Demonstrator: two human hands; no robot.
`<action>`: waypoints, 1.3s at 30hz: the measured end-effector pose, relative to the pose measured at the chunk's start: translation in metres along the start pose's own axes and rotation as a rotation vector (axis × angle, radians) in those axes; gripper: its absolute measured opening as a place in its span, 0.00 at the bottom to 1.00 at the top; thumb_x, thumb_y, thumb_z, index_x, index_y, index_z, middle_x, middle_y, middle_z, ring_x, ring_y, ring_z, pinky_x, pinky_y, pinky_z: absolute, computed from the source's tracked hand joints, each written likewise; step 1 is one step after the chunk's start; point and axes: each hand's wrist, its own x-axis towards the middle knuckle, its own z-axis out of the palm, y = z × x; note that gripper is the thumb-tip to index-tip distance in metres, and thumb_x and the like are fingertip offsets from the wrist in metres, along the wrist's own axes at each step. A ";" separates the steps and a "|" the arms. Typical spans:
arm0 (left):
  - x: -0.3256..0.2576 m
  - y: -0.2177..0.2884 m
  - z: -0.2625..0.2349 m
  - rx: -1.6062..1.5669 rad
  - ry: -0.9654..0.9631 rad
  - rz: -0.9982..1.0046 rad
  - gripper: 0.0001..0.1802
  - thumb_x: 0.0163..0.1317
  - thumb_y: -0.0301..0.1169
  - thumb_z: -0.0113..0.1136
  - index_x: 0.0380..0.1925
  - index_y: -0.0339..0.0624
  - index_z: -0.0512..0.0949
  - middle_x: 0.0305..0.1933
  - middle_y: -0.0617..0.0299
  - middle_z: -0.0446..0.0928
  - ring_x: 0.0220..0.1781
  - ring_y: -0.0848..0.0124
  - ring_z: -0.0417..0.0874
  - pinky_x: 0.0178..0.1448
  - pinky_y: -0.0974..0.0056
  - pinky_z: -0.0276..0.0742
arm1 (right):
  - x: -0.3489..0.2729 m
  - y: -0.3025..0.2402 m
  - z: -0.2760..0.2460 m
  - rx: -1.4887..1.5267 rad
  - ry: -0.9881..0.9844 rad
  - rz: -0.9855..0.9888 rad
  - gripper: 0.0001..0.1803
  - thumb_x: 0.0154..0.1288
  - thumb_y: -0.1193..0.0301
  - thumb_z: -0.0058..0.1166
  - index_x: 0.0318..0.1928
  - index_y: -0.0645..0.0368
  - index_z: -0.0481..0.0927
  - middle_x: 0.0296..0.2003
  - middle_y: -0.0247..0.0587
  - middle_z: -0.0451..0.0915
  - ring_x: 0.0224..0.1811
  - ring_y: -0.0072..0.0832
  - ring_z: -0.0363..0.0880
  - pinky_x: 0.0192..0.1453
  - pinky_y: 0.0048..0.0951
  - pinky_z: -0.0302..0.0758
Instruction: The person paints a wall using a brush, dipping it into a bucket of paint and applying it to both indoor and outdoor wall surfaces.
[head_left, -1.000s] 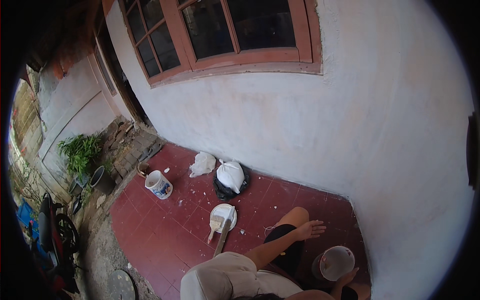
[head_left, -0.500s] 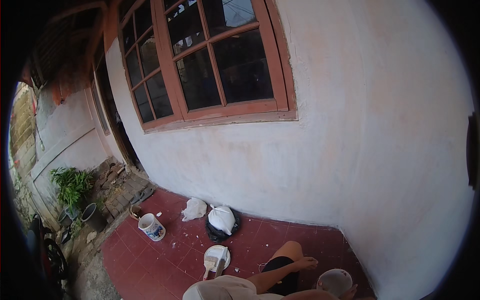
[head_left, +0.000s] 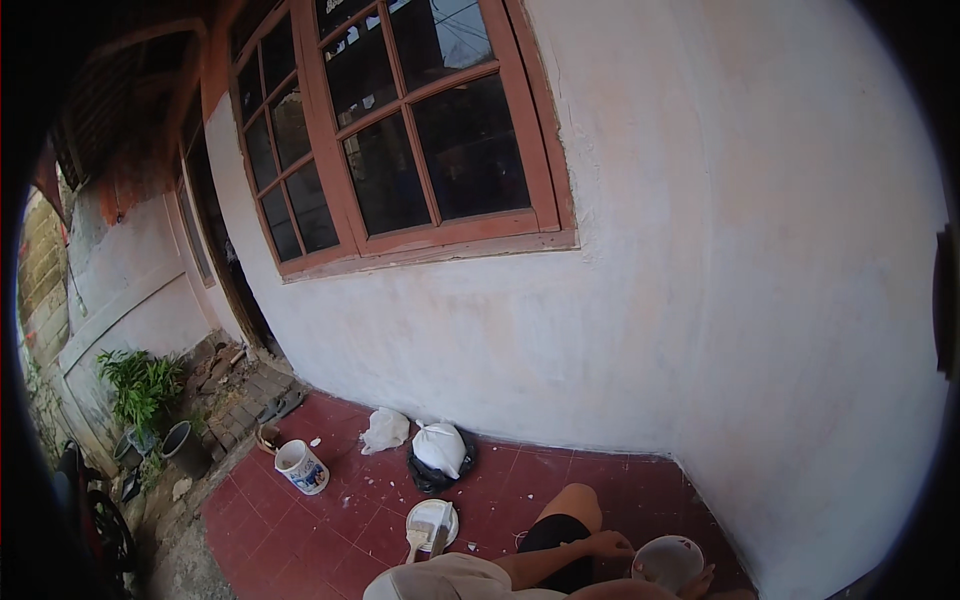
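Observation:
A round white tub [head_left: 672,563] sits at the lower right, tilted so that its pale inside shows. My right hand [head_left: 700,580] grips it, curled round its outer right side. Over my bent knee [head_left: 575,505], my left hand [head_left: 608,545] hangs just left of the tub's rim, apart from it. Its fingers droop and are too small and dim to read. To the left of my arm, a paintbrush [head_left: 417,540] and a flat scraper-like tool [head_left: 440,535] lie across a white round lid [head_left: 420,510] on the floor.
On the red tiled floor [head_left: 300,530] stand a printed white bucket [head_left: 302,468], a crumpled clear plastic bag [head_left: 385,430] and a white sack [head_left: 440,450] in black plastic. A patchy whitewashed wall [head_left: 620,350] with a wooden window [head_left: 400,130] rises ahead. Potted plants [head_left: 140,385] stand far left.
My left hand has dropped lower, its fingers going from stretched out toward the right to drooping near the tub's rim. The tub has shifted slightly up in view. My view has turned slightly.

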 end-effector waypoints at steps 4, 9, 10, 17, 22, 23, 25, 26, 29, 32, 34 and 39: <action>-0.008 0.001 0.002 0.173 -0.023 -0.014 0.28 0.58 0.58 0.51 0.46 0.49 0.79 0.45 0.54 0.79 0.48 0.56 0.79 0.52 0.56 0.72 | 0.047 0.059 0.032 0.061 0.033 -0.042 0.27 0.70 0.54 0.36 0.44 0.69 0.73 0.37 0.57 0.77 0.39 0.46 0.76 0.45 0.39 0.70; -0.007 0.018 -0.003 0.169 0.013 -0.103 0.34 0.55 0.63 0.48 0.47 0.49 0.78 0.45 0.53 0.79 0.48 0.57 0.79 0.52 0.58 0.73 | 0.049 0.072 0.039 0.044 0.170 -0.150 0.30 0.69 0.50 0.35 0.34 0.69 0.74 0.27 0.54 0.76 0.29 0.42 0.74 0.38 0.39 0.69; -0.005 0.017 -0.002 0.174 0.003 -0.091 0.34 0.55 0.63 0.48 0.47 0.49 0.78 0.45 0.53 0.79 0.48 0.57 0.79 0.52 0.58 0.73 | 0.047 0.072 0.038 0.076 0.173 -0.139 0.30 0.69 0.51 0.35 0.34 0.69 0.74 0.27 0.55 0.76 0.29 0.43 0.74 0.38 0.40 0.69; -0.007 0.038 -0.008 0.141 -0.057 -0.162 0.34 0.54 0.65 0.46 0.46 0.51 0.79 0.41 0.53 0.80 0.44 0.57 0.81 0.50 0.57 0.73 | 0.036 0.051 0.025 -0.075 0.067 -0.078 0.26 0.70 0.56 0.35 0.44 0.70 0.75 0.35 0.60 0.77 0.38 0.47 0.78 0.42 0.40 0.72; -0.002 0.027 -0.006 0.149 -0.024 -0.107 0.32 0.56 0.64 0.46 0.43 0.50 0.80 0.38 0.52 0.80 0.43 0.57 0.81 0.49 0.57 0.74 | 0.037 0.048 0.031 -0.062 0.184 -0.175 0.28 0.70 0.53 0.35 0.33 0.69 0.75 0.26 0.56 0.76 0.27 0.46 0.75 0.35 0.43 0.68; 0.002 0.021 -0.005 0.142 -0.027 -0.119 0.31 0.57 0.62 0.46 0.43 0.50 0.80 0.38 0.52 0.80 0.43 0.57 0.81 0.48 0.56 0.74 | 0.037 0.046 0.032 -0.071 0.184 -0.173 0.28 0.70 0.53 0.35 0.33 0.69 0.75 0.26 0.56 0.76 0.27 0.46 0.75 0.35 0.43 0.68; 0.007 0.010 -0.002 0.127 -0.035 -0.137 0.30 0.58 0.60 0.46 0.43 0.49 0.80 0.38 0.52 0.80 0.43 0.56 0.81 0.48 0.56 0.74 | 0.034 0.042 0.034 -0.022 0.195 -0.182 0.28 0.70 0.53 0.35 0.33 0.69 0.75 0.27 0.56 0.76 0.29 0.46 0.75 0.36 0.42 0.68; 0.009 0.004 0.000 0.147 0.005 -0.091 0.28 0.59 0.59 0.47 0.43 0.49 0.80 0.39 0.52 0.80 0.43 0.56 0.81 0.49 0.55 0.74 | 0.033 0.040 0.033 -0.031 0.191 -0.178 0.28 0.70 0.53 0.35 0.33 0.69 0.75 0.27 0.56 0.76 0.29 0.46 0.75 0.36 0.42 0.68; 0.009 0.005 0.003 0.168 0.037 -0.048 0.27 0.59 0.57 0.48 0.43 0.49 0.80 0.40 0.52 0.80 0.44 0.55 0.80 0.49 0.54 0.74 | 0.036 0.040 0.032 -0.084 0.177 -0.160 0.28 0.70 0.53 0.35 0.34 0.69 0.76 0.29 0.57 0.77 0.32 0.46 0.76 0.39 0.42 0.69; 0.008 0.012 -0.001 0.175 0.039 -0.058 0.27 0.59 0.57 0.48 0.43 0.49 0.80 0.41 0.52 0.80 0.45 0.54 0.80 0.50 0.53 0.74 | 0.035 0.037 0.029 -0.041 0.144 -0.167 0.29 0.70 0.52 0.34 0.36 0.69 0.76 0.32 0.57 0.78 0.36 0.47 0.77 0.42 0.41 0.69; 0.005 0.014 0.000 0.176 0.045 -0.065 0.27 0.59 0.57 0.48 0.43 0.49 0.80 0.41 0.52 0.80 0.45 0.54 0.80 0.50 0.53 0.74 | 0.032 0.033 0.026 -0.048 0.105 -0.138 0.29 0.70 0.52 0.34 0.37 0.70 0.76 0.33 0.58 0.78 0.38 0.47 0.77 0.43 0.40 0.70; 0.002 0.017 0.003 0.188 0.049 -0.051 0.27 0.60 0.56 0.46 0.42 0.48 0.80 0.41 0.52 0.80 0.45 0.54 0.80 0.50 0.53 0.74 | 0.031 0.035 0.024 -0.019 0.108 -0.159 0.29 0.70 0.52 0.34 0.38 0.70 0.76 0.33 0.57 0.78 0.37 0.43 0.78 0.42 0.38 0.70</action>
